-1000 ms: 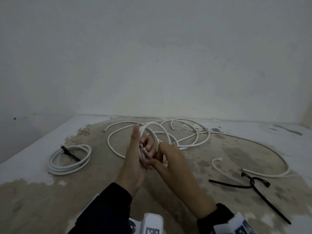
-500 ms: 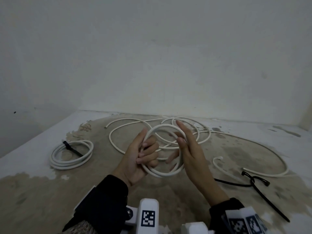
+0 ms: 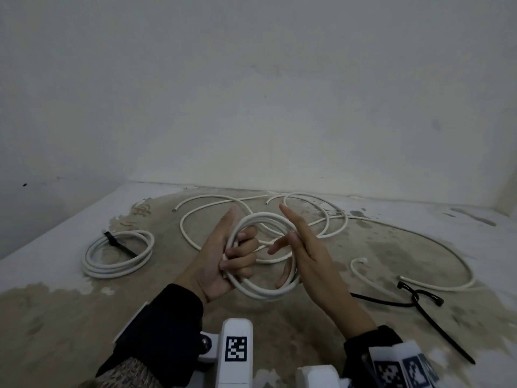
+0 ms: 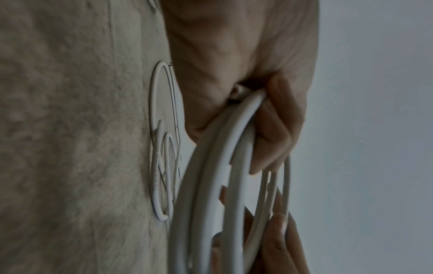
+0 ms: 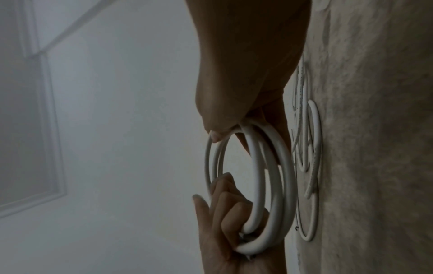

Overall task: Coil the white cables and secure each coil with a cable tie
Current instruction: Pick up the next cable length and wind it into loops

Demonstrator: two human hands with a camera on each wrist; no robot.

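Observation:
A small coil of white cable (image 3: 263, 218) hangs in the air between my hands. My left hand (image 3: 223, 259) grips its left side, fingers curled round the strands (image 4: 211, 166) and thumb pointing up. My right hand (image 3: 296, 247) holds the right side, the thumb (image 5: 215, 133) pinching the strands (image 5: 269, 166) against the fingers, with the index finger straight and free. A finished coil (image 3: 117, 256) bound with a black tie (image 3: 117, 243) lies at the left. Loose white cables (image 3: 333, 219) sprawl behind my hands.
Black cable ties (image 3: 419, 298) lie crossed on the stained floor at the right, beside a long loose cable (image 3: 447, 256). A plain wall closes the back and the left side. The wrist cameras' white housings (image 3: 236, 348) show at the bottom.
My hands, pressed close together a second ago, have drawn apart. The cable between them now forms a round coil. My right index finger has lifted off it.

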